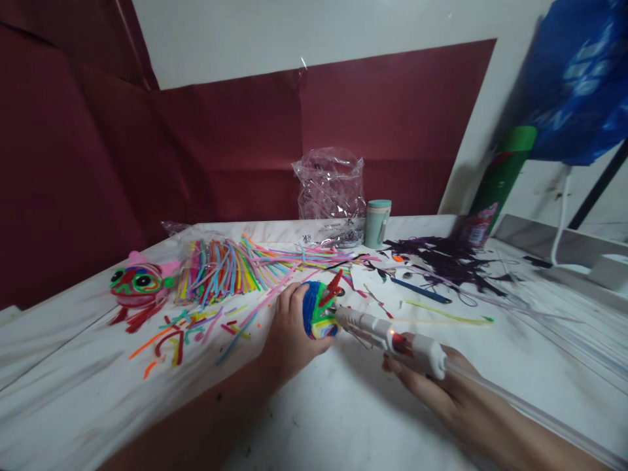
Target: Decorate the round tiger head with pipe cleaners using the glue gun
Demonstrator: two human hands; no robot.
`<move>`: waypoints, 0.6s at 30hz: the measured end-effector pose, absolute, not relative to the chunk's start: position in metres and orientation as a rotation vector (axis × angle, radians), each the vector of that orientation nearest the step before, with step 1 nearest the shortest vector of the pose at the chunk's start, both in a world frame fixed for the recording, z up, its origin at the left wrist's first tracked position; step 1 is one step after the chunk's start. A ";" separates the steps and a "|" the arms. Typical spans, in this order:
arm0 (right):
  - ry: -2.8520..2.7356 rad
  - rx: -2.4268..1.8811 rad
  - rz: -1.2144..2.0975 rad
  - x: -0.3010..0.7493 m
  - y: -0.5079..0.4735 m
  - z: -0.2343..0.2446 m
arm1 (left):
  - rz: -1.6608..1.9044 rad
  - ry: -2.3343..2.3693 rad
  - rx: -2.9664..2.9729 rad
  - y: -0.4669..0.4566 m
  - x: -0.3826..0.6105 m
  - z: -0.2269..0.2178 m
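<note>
In the middle of the head view my left hand (pixel 290 330) is closed around a round craft figure (pixel 314 313) covered in blue, green, yellow and white strands, with red pieces sticking up from its top. My right hand (pixel 429 389) grips a white hot glue gun (pixel 370 327), whose small orange light glows. The nozzle points left and meets the figure's right side; whether it touches cannot be made out. A white cord runs from the gun's back end toward the lower right. Part of the figure is hidden behind my left fingers.
A finished-looking pink and green figure (pixel 140 284) stands at left. Beside it lie bundled pipe cleaners (pixel 220 271) and cut scraps (pixel 184 330). Behind are a clear plastic bag (pixel 331 190), a mint cup (pixel 377 224), dark purple strips (pixel 436 258) and a blue craft knife (pixel 420 290).
</note>
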State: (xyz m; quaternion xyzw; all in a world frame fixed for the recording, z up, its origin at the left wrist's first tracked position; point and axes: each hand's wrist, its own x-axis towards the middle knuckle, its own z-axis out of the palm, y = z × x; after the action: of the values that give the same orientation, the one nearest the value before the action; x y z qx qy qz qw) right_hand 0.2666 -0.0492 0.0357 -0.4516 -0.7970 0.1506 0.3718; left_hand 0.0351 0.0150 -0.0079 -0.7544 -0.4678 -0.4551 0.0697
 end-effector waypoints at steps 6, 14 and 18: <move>-2.058 -1.144 0.439 0.267 -0.049 0.036 | -1.371 -1.423 -2.276 0.015 0.035 -0.009; -2.061 -1.170 0.436 0.268 -0.050 0.037 | -1.381 -1.434 -2.269 0.014 0.036 -0.006; -2.044 -1.173 0.425 0.266 -0.050 0.035 | -1.375 -1.439 -2.279 0.014 0.036 -0.006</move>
State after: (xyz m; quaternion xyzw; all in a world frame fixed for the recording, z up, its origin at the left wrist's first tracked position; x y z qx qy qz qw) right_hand 0.2663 -0.0499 0.0353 -0.4561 -0.7948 0.1654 0.3645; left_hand 0.0360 0.0141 -0.0062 -0.7519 -0.4749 -0.4536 0.0580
